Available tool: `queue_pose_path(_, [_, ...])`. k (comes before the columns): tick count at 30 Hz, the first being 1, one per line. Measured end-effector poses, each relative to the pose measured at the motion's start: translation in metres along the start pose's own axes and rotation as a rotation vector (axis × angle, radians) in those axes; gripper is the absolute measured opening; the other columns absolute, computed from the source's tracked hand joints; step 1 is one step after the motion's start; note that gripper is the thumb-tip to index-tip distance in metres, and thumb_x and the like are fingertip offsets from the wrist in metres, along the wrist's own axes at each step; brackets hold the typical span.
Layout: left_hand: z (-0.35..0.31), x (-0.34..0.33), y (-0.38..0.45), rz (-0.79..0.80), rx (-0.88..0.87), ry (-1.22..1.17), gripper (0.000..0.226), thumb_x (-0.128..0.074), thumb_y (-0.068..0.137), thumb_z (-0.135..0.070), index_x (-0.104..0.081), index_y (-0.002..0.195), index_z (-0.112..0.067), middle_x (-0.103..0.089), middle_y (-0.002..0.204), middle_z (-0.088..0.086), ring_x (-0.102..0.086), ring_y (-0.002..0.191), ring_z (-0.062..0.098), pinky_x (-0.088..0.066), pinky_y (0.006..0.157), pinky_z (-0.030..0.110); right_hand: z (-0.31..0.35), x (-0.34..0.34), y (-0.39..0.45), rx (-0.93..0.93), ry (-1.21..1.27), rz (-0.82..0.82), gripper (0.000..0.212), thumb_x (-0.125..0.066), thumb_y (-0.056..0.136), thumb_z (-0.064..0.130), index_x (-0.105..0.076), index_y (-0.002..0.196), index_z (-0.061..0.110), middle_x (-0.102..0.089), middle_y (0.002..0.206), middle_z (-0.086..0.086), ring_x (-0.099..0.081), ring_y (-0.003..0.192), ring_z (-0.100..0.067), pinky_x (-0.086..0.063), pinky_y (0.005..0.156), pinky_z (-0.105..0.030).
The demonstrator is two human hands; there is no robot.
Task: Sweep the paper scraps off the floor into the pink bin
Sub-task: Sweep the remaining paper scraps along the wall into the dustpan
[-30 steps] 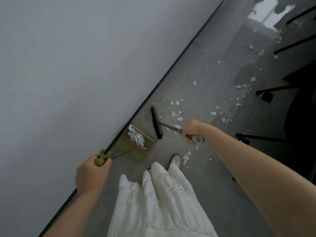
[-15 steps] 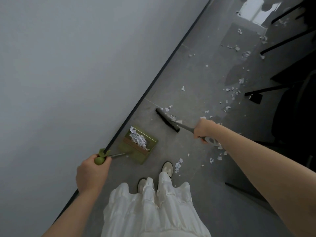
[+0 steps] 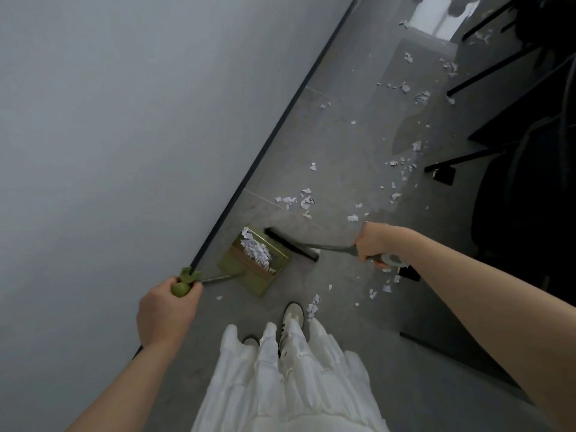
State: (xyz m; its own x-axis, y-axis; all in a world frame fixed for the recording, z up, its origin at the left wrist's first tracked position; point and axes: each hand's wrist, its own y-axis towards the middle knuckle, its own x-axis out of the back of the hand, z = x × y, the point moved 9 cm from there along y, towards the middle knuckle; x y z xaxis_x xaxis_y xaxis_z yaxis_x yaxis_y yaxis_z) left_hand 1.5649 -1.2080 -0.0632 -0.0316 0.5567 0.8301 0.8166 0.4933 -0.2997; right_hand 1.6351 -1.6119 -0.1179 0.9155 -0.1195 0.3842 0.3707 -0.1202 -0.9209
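1. A heap of paper scraps (image 3: 257,251) already lies in the green dustpan (image 3: 258,266), which sits on the grey floor (image 3: 343,145) near the wall's dark skirting. By my reading, the sweeping is partly done at most.
2. Plenty is left: loose scraps (image 3: 299,201) lie just beyond the pan, more are scattered toward the black furniture legs (image 3: 461,159), and a few lie beside the white shoe (image 3: 293,316).
3. No pink bin shows in this view, so nothing can be said of emptying; that step appears not yet done.
4. The left hand (image 3: 168,310) has its grip wrapped around the green end of the dustpan's long handle, arm reaching forward along the wall.
5. The right hand (image 3: 374,244) has its grip closed around the brush handle, forearm stretched out from the right; the black brush head (image 3: 291,244) rests on the floor just beside the pan's open edge.
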Motion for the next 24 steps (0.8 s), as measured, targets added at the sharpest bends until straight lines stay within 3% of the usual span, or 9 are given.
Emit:
queue_pose_path(3, [0.003,0.002,0.000,-0.022,0.039,-0.016,0.028,-0.074,0.080,-0.031,-0.061,0.060,-0.015,-0.058,0.056,0.004,-0.054,0.058,0.026,-0.041,0.053,0.031,-0.001,0.005,0.001,-0.039,0.047,-0.074,0.022,-0.061,0.087,0.017,-0.068,0.105,0.007,-0.063,0.070,-0.002,-0.056,0.054,-0.015,-0.051,0.063,-0.025])
queue_pose_path(5, [0.008,0.005,-0.002,-0.039,0.063,-0.021,0.029,-0.073,0.080,-0.030,-0.059,0.059,-0.015,-0.058,0.056,0.005,-0.054,0.059,0.027,-0.041,0.054,0.032,0.004,0.009,-0.001,-0.029,0.053,-0.130,0.020,-0.057,0.089,0.015,-0.066,0.103,0.004,-0.064,0.068,-0.003,-0.062,0.059,-0.018,-0.056,0.064,-0.028])
queue_pose_path(8, [0.014,0.013,-0.004,-0.076,0.095,-0.037,0.030,-0.073,0.081,-0.029,-0.057,0.059,-0.014,-0.057,0.057,0.005,-0.052,0.060,0.029,-0.039,0.054,0.032,0.011,0.016,-0.006,-0.022,0.023,-0.179,0.017,-0.049,0.093,0.014,-0.062,0.096,0.004,-0.061,0.068,-0.004,-0.061,0.066,-0.018,-0.049,0.051,-0.024])
queue_pose_path(10, [0.018,0.016,-0.005,-0.104,0.120,-0.061,0.032,-0.072,0.082,-0.029,-0.057,0.058,-0.013,-0.057,0.057,0.007,-0.052,0.059,0.029,-0.040,0.055,0.033,0.014,0.024,-0.011,-0.027,-0.003,-0.188,0.016,-0.052,0.091,0.012,-0.064,0.095,0.002,-0.065,0.074,-0.006,-0.066,0.078,-0.022,-0.053,0.057,-0.027])
queue_pose_path(12, [0.022,0.019,-0.007,-0.131,0.145,-0.088,0.033,-0.071,0.083,-0.030,-0.058,0.059,-0.011,-0.057,0.057,0.009,-0.052,0.060,0.031,-0.042,0.056,0.035,0.021,0.030,-0.021,-0.016,-0.062,-0.188,0.011,-0.057,0.088,0.010,-0.062,0.081,0.005,-0.061,0.072,-0.004,-0.064,0.077,-0.023,-0.050,0.057,-0.026])
queue_pose_path(14, [0.024,0.024,-0.007,-0.150,0.159,-0.113,0.034,-0.071,0.083,-0.031,-0.059,0.061,-0.008,-0.057,0.058,0.010,-0.053,0.062,0.033,-0.044,0.058,0.037,0.031,0.030,-0.029,0.001,-0.115,-0.172,0.022,-0.061,0.083,0.009,-0.059,0.062,0.008,-0.052,0.067,-0.002,-0.056,0.070,-0.021,-0.046,0.056,-0.024])
queue_pose_path(17, [0.023,0.031,-0.003,-0.170,0.154,-0.115,0.032,-0.071,0.083,-0.031,-0.060,0.064,-0.008,-0.057,0.060,0.010,-0.055,0.066,0.036,-0.047,0.061,0.039,0.041,0.024,-0.035,0.026,-0.168,-0.133,0.039,-0.063,0.074,0.008,-0.059,0.036,0.013,-0.055,0.056,-0.001,-0.053,0.060,-0.019,-0.049,0.063,-0.025])
queue_pose_path(20, [0.015,0.039,0.000,-0.173,0.100,-0.099,0.031,-0.070,0.082,-0.032,-0.060,0.064,-0.009,-0.057,0.059,0.008,-0.055,0.064,0.035,-0.048,0.060,0.038,0.051,0.011,-0.043,0.065,-0.133,-0.086,0.024,-0.061,0.082,0.007,-0.060,0.059,0.010,-0.051,0.035,0.008,-0.047,0.053,-0.013,-0.043,0.055,-0.020])
queue_pose_path(24, [0.006,0.047,0.002,-0.185,0.073,-0.102,0.032,-0.069,0.083,-0.031,-0.058,0.063,-0.009,-0.055,0.057,0.006,-0.054,0.061,0.032,-0.044,0.057,0.035,0.070,-0.004,-0.065,0.171,-0.216,-0.020,0.017,-0.057,0.087,0.013,-0.061,0.073,0.004,-0.050,0.031,0.007,-0.053,0.043,-0.012,-0.046,0.054,-0.021])
